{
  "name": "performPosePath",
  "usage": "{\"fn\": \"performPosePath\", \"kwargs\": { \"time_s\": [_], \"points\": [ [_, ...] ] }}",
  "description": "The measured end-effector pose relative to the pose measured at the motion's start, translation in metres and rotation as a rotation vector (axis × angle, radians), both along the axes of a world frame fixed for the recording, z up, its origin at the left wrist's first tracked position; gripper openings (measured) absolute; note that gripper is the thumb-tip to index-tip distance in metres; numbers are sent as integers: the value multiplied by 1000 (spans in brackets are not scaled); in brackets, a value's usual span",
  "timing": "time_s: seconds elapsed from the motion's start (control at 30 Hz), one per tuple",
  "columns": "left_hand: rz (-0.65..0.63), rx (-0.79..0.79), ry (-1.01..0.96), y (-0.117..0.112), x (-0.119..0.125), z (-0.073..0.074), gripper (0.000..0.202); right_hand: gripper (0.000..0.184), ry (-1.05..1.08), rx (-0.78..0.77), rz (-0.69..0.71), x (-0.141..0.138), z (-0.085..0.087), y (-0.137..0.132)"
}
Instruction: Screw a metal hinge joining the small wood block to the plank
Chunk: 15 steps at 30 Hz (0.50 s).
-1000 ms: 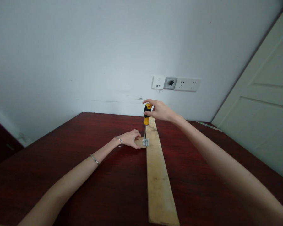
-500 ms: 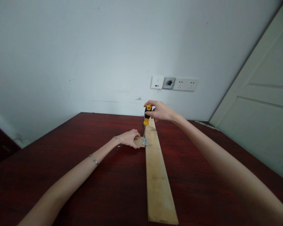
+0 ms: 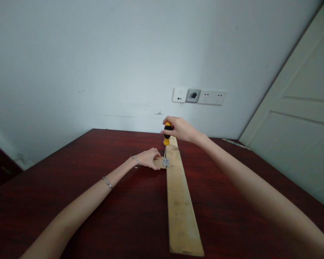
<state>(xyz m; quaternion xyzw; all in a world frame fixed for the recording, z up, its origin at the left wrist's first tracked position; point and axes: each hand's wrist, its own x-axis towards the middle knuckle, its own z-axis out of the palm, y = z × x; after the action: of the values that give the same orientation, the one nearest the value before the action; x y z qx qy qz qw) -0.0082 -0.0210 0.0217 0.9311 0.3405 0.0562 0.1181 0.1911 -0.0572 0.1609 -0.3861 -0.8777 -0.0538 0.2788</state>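
Observation:
My right hand (image 3: 179, 128) grips the handle of a yellow and black screwdriver (image 3: 167, 133), held nearly upright. Its shaft points down to a small silver hinge (image 3: 165, 162), where the tip seems to meet the metal. That hinge lies across the joint between a long pale wooden board (image 3: 179, 201) and a short wooden piece (image 3: 159, 162) on its left. Around the short piece, my left hand (image 3: 150, 158) is closed, thumb on the near side and fingers on the far side. Any screw under the tip is too small to make out.
The boards lie on a dark red wooden table (image 3: 118, 216). Behind it is a white wall with a row of sockets (image 3: 210, 97). A pale door (image 3: 299, 118) stands at the right, and a thin strip (image 3: 236, 143) lies at the table's back right edge.
My right hand and the top of the screwdriver have shifted slightly left, and the fingers sit differently round the handle. The left hand and the boards stay where they were.

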Motion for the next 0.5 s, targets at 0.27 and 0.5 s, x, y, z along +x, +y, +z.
{"fn": "performPosePath", "kwargs": {
  "time_s": [0.27,0.5],
  "points": [
    [-6,5,-17,0,0,-1,63,23,6,-14,18,3,3,-4],
    [-22,13,-13,2,0,-2,63,43,52,-293,83,11,15,-4]
  ]
}}
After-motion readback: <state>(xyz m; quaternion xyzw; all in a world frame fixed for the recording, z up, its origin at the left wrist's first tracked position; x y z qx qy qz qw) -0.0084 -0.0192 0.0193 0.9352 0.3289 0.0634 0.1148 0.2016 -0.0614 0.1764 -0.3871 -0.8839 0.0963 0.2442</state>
